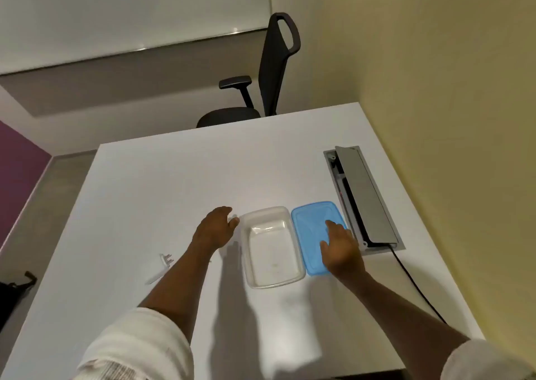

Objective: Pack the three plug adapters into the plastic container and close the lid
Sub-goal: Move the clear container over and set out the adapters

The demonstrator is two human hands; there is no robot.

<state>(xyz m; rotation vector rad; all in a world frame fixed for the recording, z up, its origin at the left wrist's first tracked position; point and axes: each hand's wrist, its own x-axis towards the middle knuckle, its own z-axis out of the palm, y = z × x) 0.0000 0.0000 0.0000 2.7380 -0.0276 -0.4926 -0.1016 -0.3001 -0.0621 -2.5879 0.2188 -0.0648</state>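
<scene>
Clear plastic container: empty, mid-desk toward near edge | blue lid: flat alongside, right hand spread on it | left hand: fingers' closure hidden, something white at fingertips | plug adapter: near left edge; likely light, rigid, grip by body.

This looks like an office or small meeting room. The hands work on a plain white desk, and just right of the right hand a grey cable box is sunk into the desktop with its flap raised and a black cord running out of it. Beyond both hands, past the far edge of the desk, stands a black swivel chair with an armrest, and a whiteboard hangs on the wall further off.
</scene>
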